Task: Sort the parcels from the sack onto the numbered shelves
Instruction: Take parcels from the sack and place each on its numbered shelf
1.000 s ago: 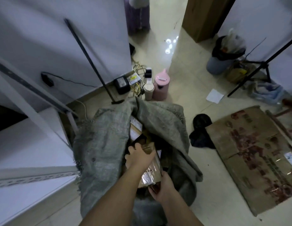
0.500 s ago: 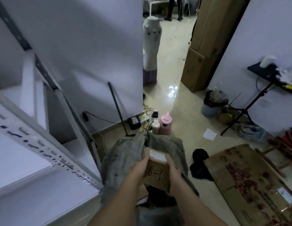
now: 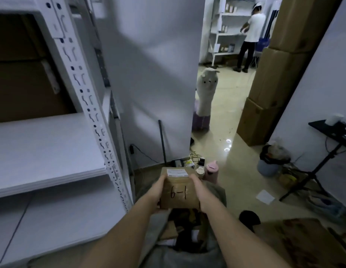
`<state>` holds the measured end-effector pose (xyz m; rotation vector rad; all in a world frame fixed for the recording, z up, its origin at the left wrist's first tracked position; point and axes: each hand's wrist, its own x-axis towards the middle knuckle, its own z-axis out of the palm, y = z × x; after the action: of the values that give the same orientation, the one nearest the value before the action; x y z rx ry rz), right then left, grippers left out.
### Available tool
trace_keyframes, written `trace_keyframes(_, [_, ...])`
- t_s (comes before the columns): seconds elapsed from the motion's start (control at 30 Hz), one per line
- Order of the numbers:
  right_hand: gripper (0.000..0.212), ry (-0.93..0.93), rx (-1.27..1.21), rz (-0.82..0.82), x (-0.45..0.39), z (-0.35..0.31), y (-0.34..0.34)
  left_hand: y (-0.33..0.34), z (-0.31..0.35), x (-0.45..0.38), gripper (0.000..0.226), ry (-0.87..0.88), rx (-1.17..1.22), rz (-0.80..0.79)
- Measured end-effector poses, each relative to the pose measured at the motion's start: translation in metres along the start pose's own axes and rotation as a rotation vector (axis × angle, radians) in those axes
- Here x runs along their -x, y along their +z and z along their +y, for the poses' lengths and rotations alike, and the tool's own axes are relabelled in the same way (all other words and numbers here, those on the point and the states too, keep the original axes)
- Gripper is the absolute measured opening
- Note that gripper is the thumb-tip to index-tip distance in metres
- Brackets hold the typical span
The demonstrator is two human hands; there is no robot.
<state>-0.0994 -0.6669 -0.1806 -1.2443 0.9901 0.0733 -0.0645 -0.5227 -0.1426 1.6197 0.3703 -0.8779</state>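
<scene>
Parcels were the job, but the biggest thing in view was the shelf unit [image 3: 52, 144] to the left — white boards, slotted post, no numbers readable from this angle. Sack [image 3: 187, 254] sat on the floor directly below the arms, mouth open, more parcels inside. One parcel [image 3: 178, 188], a brown box marked "6-1" with a white label at its far end, was up in the air over the sack, just right of the shelf post. Left hand [image 3: 156, 192] gripped its left side, fingers curled round the edge; right hand [image 3: 202, 194] gripped the right side the same way. Small clutter — bottle [image 3: 211, 171], cup [image 3: 200, 172] — sat on the floor just past the box.

Risks as I judged them: shelf labels unseen, so "6-1" could land on the wrong board; box corner could clip the post on the swing left; side-only grip could slip and drop it back into the sack.
</scene>
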Motion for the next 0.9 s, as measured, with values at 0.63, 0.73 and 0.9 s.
trace_keyframes(0.63, [0.101,-0.276,0.239,-0.424,0.157,0.009,0.143,-0.147,-0.032,0.182,0.057,0.250,0.237,0.319])
trace_keyframes(0.73, [0.095,-0.338,0.287,-0.483,0.195,0.018,0.182,-0.188,-0.044,0.201,0.060,0.283,0.270,0.424])
trace_keyframes(0.9, [0.092,-0.366,0.387,-0.566,0.261,0.040,0.257,-0.273,-0.065,0.233,0.055,0.337,0.352,0.518])
